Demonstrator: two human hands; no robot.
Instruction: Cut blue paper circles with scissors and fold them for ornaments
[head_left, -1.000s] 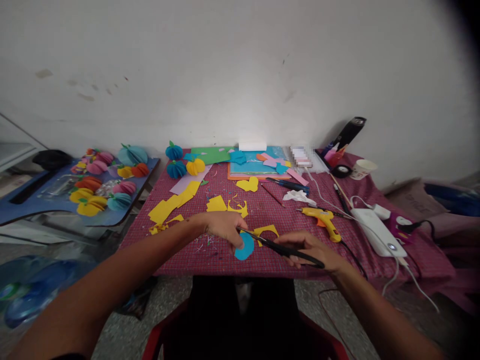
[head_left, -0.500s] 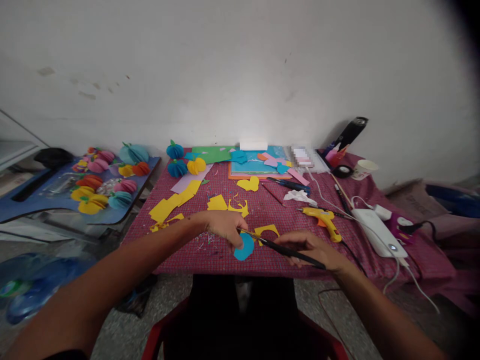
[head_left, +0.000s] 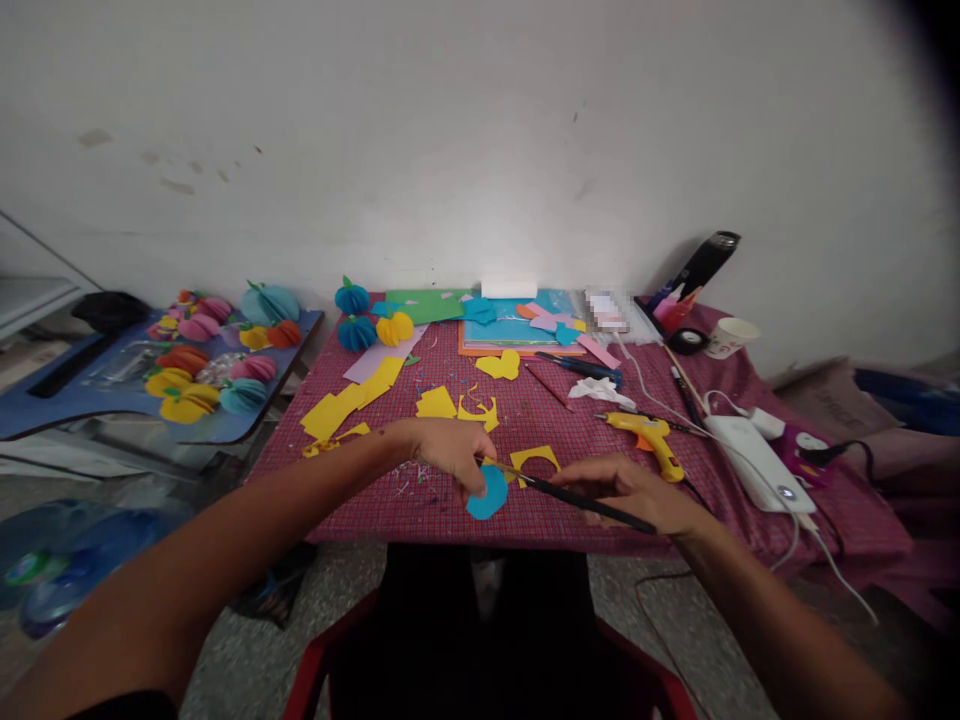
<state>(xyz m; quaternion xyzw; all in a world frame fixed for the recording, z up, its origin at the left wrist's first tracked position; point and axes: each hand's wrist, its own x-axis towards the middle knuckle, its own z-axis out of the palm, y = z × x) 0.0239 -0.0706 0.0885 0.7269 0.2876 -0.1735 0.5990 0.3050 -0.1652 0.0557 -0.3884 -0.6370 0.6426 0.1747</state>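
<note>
My left hand (head_left: 456, 455) is closed, pinching a round piece of blue paper (head_left: 487, 497) above the front of the table. My right hand (head_left: 622, 492) is wrapped round a long, slim tool with a black handle (head_left: 600, 508) and a metal front part. That tool's narrow front end reaches to the fingers of my left hand, at the blue paper's upper edge. Its exact kind is unclear from this angle. Just behind the tool lies a yellow paper offcut (head_left: 541, 455) with a round hole cut in it.
Yellow paper scraps (head_left: 352, 400) lie across the checked tablecloth (head_left: 420, 520). To the right are a yellow glue gun (head_left: 649, 435), a white power bank (head_left: 757, 465) with cables and a paper cup (head_left: 731, 337). Folded paper pumpkins (head_left: 187, 400) stand on a blue side table.
Both hands keep nearly the same hold on the blue paper and the tool. The view has shifted very slightly; nothing was let go.
</note>
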